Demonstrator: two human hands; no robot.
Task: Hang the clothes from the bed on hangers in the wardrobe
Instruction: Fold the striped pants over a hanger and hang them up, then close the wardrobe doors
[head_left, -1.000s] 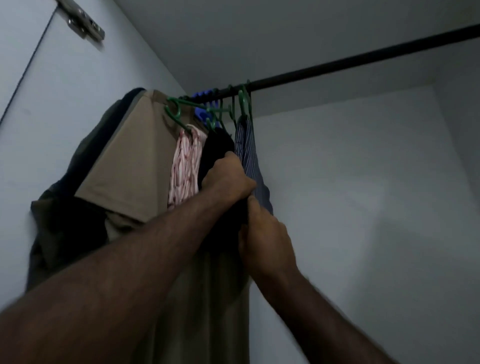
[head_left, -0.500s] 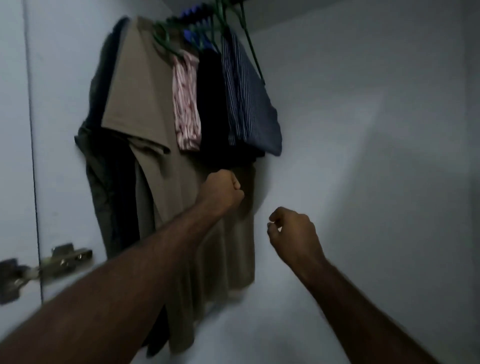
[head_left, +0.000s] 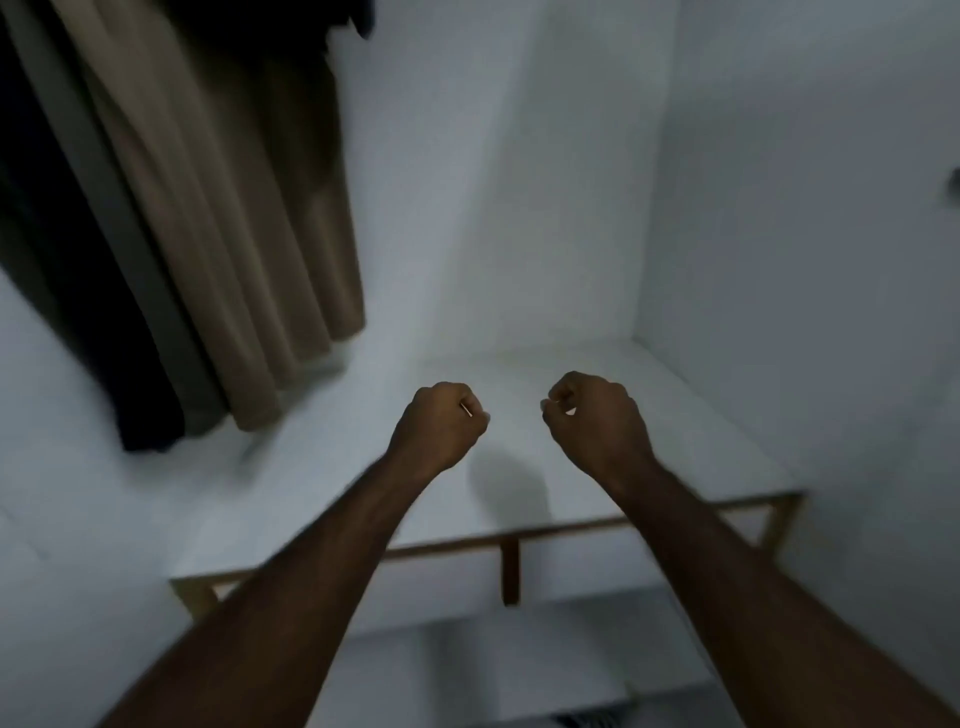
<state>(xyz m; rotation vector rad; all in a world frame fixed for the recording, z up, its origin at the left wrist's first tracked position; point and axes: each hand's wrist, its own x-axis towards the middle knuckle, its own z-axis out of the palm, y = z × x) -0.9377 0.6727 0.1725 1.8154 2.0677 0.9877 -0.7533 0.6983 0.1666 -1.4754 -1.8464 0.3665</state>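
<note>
Both hands are raised over the white wardrobe shelf (head_left: 649, 415), side by side with a gap between them. The left hand (head_left: 439, 426) is curled into a fist and holds nothing; a sliver of light shows between its folded fingers. The right hand (head_left: 597, 421) is also curled closed and empty, its knuckles turned toward the left hand. Neither hand touches the shelf; a soft shadow lies on the shelf below them.

The clothes hang above the shelf's left end. A tan garment (head_left: 218, 218) falls in long folds, its hem just above the shelf. A dark garment (head_left: 78, 291) hangs against the tan one, on the side farther from the shelf's middle, and its hem reaches about as low. Both are well apart from the hands.

A wooden strip (head_left: 519, 538) runs along the shelf's front edge, with a short wooden upright beneath it. Under the shelf a lower white compartment (head_left: 493, 649) shows, blurred.
</note>
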